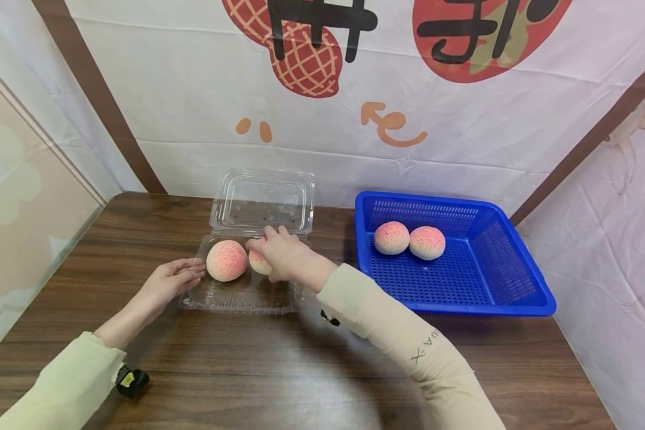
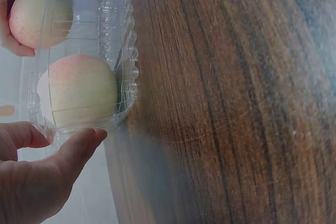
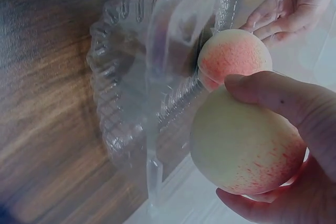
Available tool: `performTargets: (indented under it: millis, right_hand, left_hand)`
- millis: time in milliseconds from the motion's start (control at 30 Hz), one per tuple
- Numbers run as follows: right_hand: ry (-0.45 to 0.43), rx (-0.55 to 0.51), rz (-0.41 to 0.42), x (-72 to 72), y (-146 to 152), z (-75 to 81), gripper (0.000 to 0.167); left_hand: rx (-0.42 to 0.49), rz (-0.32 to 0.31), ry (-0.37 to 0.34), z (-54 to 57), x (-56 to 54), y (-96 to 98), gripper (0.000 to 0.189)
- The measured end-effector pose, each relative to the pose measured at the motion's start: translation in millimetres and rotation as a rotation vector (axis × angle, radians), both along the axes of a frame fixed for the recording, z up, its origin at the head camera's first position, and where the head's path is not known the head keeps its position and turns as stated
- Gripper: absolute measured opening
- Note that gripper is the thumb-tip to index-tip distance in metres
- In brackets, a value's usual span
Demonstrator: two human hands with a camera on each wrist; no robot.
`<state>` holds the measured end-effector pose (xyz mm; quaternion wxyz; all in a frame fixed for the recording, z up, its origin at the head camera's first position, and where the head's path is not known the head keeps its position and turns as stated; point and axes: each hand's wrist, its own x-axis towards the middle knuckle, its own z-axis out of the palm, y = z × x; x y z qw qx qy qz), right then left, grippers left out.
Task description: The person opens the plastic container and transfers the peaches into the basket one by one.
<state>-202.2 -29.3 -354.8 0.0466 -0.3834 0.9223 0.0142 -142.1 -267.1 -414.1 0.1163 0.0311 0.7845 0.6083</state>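
Note:
My right hand (image 1: pixel 285 255) grips a pink and cream peach (image 3: pixel 249 140) from above, thumb on one side and fingers on the other. It is over the clear plastic clamshell box (image 1: pixel 247 303), whose lid (image 1: pixel 263 200) stands raised at the back. Another peach (image 1: pixel 227 261) sits in the left half of the box, right beside the gripped one. My left hand (image 1: pixel 174 282) touches the box's left end, its fingers fairly straight and the fingertips (image 2: pixel 94 137) at the wall.
A blue plastic basket (image 1: pixel 457 307) stands on the right of the brown wooden table (image 1: pixel 279 370). Inside it, two peaches (image 1: pixel 392 237) lie side by side near the back left. A printed white cloth (image 1: pixel 204 83) hangs behind the table.

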Motion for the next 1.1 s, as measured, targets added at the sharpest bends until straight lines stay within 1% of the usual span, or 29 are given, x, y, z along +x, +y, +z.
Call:
performTargets:
  millis: [200, 500, 767, 1100]
  right_hand:
    - [0.022, 0.001, 0.006, -2.0, 1.9, 8.0, 0.071]
    - [0.072, 0.039, 0.020, -2.5, 5.7, 20.3, 0.067]
    - [0.074, 0.048, 0.009, -3.6, 8.4, 29.1, 0.066]
    - [0.091, 0.042, 0.018, -7.2, 15.2, 37.5, 0.062]
  left_hand:
    - [0.006, -0.003, 0.004, -0.3, -0.9, 0.6, 0.045]
    - [-0.002, -0.002, 0.005, 1.4, 0.0, 0.7, 0.045]
    - [0.003, 0.001, -0.007, 2.1, -0.1, 0.8, 0.045]
    - [-0.001, 0.002, 0.004, 2.3, 0.5, 0.4, 0.045]
